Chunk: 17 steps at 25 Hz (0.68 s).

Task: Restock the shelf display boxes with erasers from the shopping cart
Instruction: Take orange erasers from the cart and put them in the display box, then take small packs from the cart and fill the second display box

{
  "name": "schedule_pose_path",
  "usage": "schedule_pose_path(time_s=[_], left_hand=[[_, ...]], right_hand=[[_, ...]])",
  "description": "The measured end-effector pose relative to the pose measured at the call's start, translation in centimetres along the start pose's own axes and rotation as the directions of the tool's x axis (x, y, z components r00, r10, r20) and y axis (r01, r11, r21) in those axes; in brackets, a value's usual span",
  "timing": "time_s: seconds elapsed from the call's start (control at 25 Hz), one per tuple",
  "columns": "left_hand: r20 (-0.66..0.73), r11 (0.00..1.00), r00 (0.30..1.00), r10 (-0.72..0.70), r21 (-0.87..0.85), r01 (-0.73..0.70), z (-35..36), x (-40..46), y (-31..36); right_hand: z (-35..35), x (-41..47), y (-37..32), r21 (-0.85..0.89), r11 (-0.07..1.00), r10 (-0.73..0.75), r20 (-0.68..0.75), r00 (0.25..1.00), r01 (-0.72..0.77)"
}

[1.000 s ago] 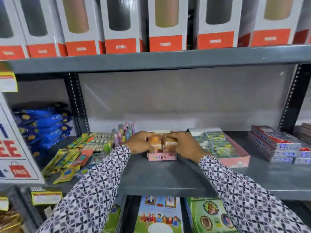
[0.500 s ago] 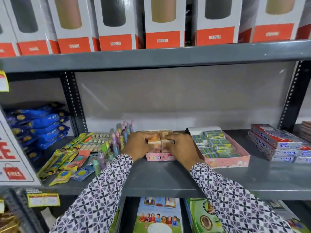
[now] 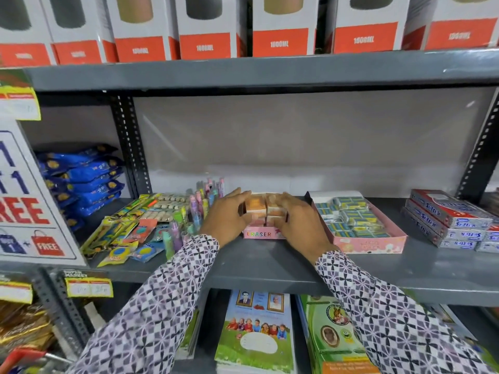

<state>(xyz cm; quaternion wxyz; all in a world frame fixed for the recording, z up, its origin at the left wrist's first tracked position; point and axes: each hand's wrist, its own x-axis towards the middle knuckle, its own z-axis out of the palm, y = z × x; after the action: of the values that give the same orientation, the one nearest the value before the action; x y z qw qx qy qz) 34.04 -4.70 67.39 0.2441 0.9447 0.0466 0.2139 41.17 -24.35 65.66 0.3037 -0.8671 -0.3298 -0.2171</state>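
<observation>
A small pink display box marked ERASER (image 3: 261, 234) stands on the grey middle shelf (image 3: 270, 268). A block of orange and cream erasers (image 3: 259, 207) fills it and rises above its rim. My left hand (image 3: 226, 215) presses against the block's left side, my right hand (image 3: 299, 220) against its right side, fingers curled over the top. To the right lies a wider pink display box (image 3: 370, 242) holding several green-and-white erasers (image 3: 351, 215). The shopping cart is hardly seen; only a red bit (image 3: 21, 357) shows at bottom left.
Colourful pens (image 3: 199, 209) and carded stationery (image 3: 127, 233) lie left of the box. Stacked red-and-silver packs (image 3: 451, 220) sit at right. Blue packets (image 3: 81, 176) and a FREE sign (image 3: 29, 206) are far left. Boxed bottles (image 3: 280, 25) line the shelf above, notebooks (image 3: 256, 333) below.
Both hands stay on the eraser block in the small box, shifting only slightly. My view has tilted a little, so the shelf sits slightly lower in frame.
</observation>
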Motion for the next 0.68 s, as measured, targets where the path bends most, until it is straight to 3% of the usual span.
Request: schedule_pose_path(time_s=[0.08,0.16,0.24,0.4,0.48,0.6,0.68], left_hand=[[-0.134,0.997,0.988,0.075,0.008,-0.075,-0.6,-4.8,0.3],[-0.205,0.991,0.972,0.119,-0.031,-0.128,-0.7,-12.1,-0.7],[-0.18,0.994,0.984,0.011,-0.107,-0.03,0.0,-19.9,-3.5],[0.016,0.96,0.963,-0.268,-0.082,0.268,3.6,-30.6,-11.2],[0.152,0.906,0.895,-0.42,0.003,0.424,7.3,-34.8,-16.4],[0.289,0.769,0.724,-0.627,0.083,0.633,14.0,-39.8,-23.8],[0.372,0.689,0.614,-0.696,0.105,0.717,18.6,-42.5,-27.2]], right_hand=[[-0.7,-3.0,-1.4,0.004,1.0,-0.015,-0.066,0.998,0.015],[-0.4,-8.2,-3.3,0.081,0.988,-0.12,-0.157,0.98,0.134],[2.1,-15.1,-5.3,0.158,0.952,-0.244,-0.133,0.961,0.263],[10.0,-25.5,-7.7,0.259,0.915,-0.355,0.144,0.924,0.311],[16.1,-28.5,-7.6,0.221,0.946,-0.306,0.371,0.877,0.237],[25.4,-32.5,-6.4,0.115,0.988,-0.157,0.695,0.701,0.107],[30.5,-35.5,-4.9,0.057,0.998,-0.067,0.82,0.568,0.035]])
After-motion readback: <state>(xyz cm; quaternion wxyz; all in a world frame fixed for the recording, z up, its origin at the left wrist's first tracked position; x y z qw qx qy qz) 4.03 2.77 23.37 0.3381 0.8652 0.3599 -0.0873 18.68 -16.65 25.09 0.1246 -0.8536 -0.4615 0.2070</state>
